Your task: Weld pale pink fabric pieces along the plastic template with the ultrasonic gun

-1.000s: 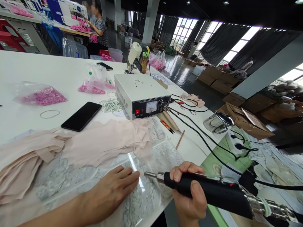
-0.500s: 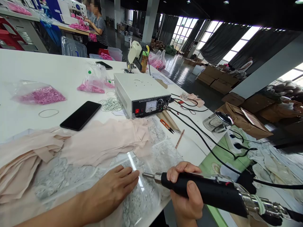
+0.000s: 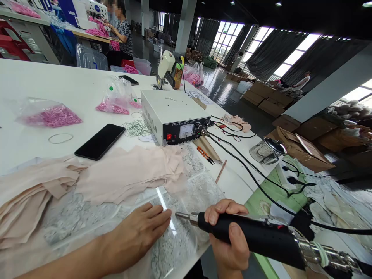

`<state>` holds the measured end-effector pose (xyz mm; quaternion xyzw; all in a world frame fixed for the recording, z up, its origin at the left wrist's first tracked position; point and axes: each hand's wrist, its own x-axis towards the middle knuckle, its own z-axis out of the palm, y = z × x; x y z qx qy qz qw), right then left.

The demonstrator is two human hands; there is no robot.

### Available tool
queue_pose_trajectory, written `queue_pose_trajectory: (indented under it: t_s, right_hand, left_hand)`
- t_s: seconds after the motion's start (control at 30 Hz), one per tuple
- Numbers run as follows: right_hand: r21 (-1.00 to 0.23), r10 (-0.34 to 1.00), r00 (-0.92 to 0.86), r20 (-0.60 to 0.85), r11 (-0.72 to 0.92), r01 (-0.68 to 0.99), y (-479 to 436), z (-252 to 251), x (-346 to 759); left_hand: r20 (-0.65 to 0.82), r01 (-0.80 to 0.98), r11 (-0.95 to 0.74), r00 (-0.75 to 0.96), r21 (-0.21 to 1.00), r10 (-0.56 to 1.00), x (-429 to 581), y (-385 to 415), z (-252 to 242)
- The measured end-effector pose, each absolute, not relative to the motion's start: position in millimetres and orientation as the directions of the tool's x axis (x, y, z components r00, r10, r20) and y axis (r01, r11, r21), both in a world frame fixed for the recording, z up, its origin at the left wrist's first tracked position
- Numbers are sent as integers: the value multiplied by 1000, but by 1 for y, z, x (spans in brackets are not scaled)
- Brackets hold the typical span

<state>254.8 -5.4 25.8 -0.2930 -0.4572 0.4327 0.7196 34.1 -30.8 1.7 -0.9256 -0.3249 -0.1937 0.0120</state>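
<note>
While one left hand (image 3: 138,237) lies loose, palm-down, one right hand (image 3: 232,248) grips one black metal-tipped cylindrical tool (image 3: 267,237), its tip pointing left, long axis sloping down rightward.

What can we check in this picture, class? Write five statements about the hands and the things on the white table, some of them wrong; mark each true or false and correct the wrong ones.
1. The right-hand grip is closed around the black handheld tool. True.
2. The left-hand grip holds the orange snips. False: it lies palm down, and the snips lie near the control box.
3. The nearer phone lies left of the control box. True.
4. The tool's metal tip points away from the left hand. False: it points toward it.
5. The clear mug stands right of the control box. True.
</note>
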Motion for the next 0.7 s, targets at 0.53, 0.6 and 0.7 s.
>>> queue_pose_trajectory:
  t_s: [0.53, 0.6, 0.7]
  right_hand:
    - [-808, 893, 203, 400, 449, -382, -5, 26, 256]
    - [-796, 890, 217, 402, 457, -397, -4, 24, 254]
    - [-798, 883, 215, 416, 468, -379, -2, 22, 251]
  left_hand:
    - [386, 610, -785, 702, 108, 598, 32, -32, -1]
    - [394, 608, -787, 702, 102, 593, 32, -32, -2]
    - [402, 602, -793, 706, 93, 583, 31, -32, -5]
